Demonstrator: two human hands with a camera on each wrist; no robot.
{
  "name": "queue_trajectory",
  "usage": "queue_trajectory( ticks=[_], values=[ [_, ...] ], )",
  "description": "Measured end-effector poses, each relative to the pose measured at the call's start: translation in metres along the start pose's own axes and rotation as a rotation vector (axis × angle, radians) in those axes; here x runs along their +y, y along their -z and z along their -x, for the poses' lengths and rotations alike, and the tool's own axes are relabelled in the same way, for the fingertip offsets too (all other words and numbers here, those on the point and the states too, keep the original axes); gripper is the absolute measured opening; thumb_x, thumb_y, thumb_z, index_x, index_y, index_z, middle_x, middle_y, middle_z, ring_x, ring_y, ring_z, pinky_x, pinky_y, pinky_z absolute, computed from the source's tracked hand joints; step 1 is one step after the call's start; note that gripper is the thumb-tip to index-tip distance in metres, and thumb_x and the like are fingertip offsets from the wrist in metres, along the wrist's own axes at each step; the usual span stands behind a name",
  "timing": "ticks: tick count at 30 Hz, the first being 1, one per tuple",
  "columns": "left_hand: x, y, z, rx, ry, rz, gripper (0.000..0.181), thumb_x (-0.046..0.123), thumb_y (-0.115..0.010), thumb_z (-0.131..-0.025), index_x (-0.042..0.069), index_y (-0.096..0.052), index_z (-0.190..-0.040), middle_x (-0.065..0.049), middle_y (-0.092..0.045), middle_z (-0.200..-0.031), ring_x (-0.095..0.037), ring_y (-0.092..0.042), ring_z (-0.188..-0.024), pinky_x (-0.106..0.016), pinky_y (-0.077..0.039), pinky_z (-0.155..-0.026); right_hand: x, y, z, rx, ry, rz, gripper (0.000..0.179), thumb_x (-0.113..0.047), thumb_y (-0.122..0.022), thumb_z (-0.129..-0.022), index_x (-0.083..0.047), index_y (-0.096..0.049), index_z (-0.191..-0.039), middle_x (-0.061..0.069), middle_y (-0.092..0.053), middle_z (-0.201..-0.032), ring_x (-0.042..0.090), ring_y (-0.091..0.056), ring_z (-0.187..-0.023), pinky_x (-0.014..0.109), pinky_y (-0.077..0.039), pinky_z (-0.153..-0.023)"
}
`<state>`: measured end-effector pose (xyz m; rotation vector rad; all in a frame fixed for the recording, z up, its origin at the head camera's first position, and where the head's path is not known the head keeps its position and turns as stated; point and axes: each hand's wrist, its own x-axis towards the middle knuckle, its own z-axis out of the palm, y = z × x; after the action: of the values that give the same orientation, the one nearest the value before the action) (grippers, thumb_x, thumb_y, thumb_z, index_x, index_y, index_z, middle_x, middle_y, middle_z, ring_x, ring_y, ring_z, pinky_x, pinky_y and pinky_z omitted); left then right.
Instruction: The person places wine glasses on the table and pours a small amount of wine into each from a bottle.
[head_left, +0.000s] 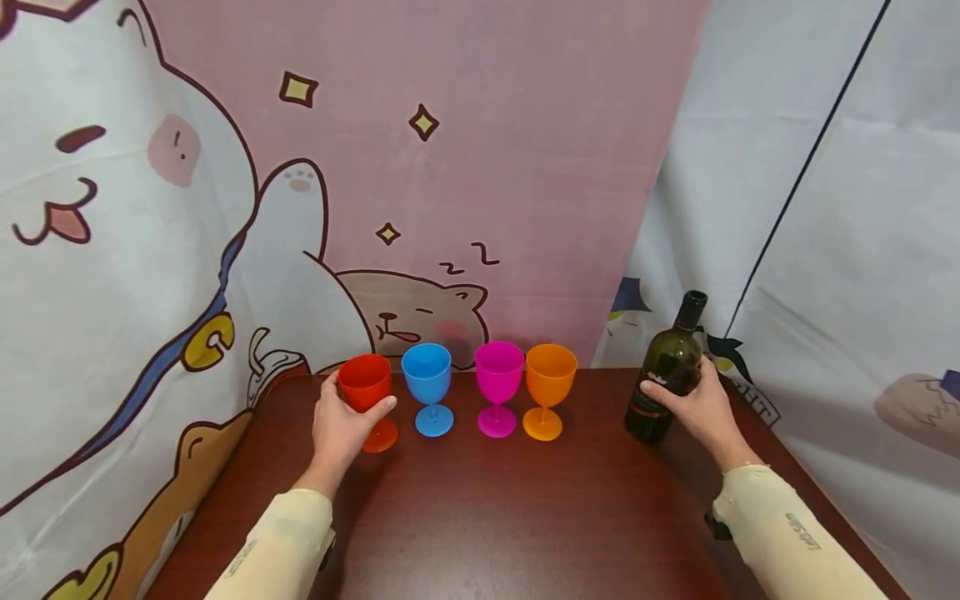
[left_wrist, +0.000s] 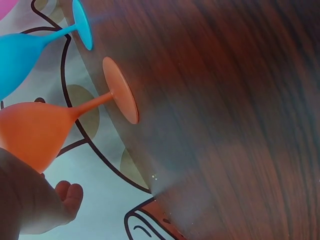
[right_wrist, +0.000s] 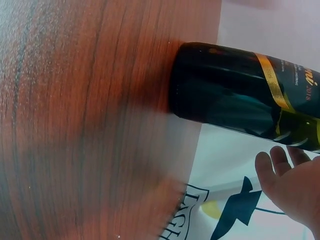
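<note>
My left hand (head_left: pixel 341 425) is around a red plastic goblet (head_left: pixel 365 382), the thumb across the front below the bowl. In the left wrist view the goblet (left_wrist: pixel 40 127) looks orange-red, and its foot is at the table. Some fingertips show beyond the bowl; the others are hidden. At the right, my right hand (head_left: pixel 705 408) is around a dark green wine bottle (head_left: pixel 671 358), its thumb over the label. The bottle (right_wrist: pixel 225 90) stands upright, base at the table. Several fingers (right_wrist: pixel 280 162) show at its far side in the right wrist view; the thumb is hidden there.
Blue (head_left: pixel 427 375), magenta (head_left: pixel 499 375) and orange (head_left: pixel 551 375) goblets stand upright in a row along the back of the dark brown table (head_left: pixel 510 517), between my hands. A cartoon-printed cloth (head_left: pixel 525 167) hangs behind the table and along both sides.
</note>
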<state>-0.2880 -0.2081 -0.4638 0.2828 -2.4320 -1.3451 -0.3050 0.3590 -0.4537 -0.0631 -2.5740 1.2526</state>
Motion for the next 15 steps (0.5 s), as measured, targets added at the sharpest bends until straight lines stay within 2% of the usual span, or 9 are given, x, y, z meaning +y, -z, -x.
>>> queue_trajectory(
  ticks=[15],
  values=[
    [0.0013, -0.0023, -0.001, 0.012, 0.022, 0.007, 0.103, 0.042, -0.089, -0.086, 0.008, -0.029, -0.163, -0.02, -0.05, -0.155, -0.043, -0.05, -0.139, -0.067, -0.051, -0.111, -0.0021, -0.0024, 0.0012, 0.005, 0.004, -0.002, 0.104, -0.052, -0.079, -0.095, 0.001, -0.022, -0.163, 0.034, -0.046, -0.154, 0.053, -0.049, -0.141, 0.076, -0.041, -0.113]
  ],
)
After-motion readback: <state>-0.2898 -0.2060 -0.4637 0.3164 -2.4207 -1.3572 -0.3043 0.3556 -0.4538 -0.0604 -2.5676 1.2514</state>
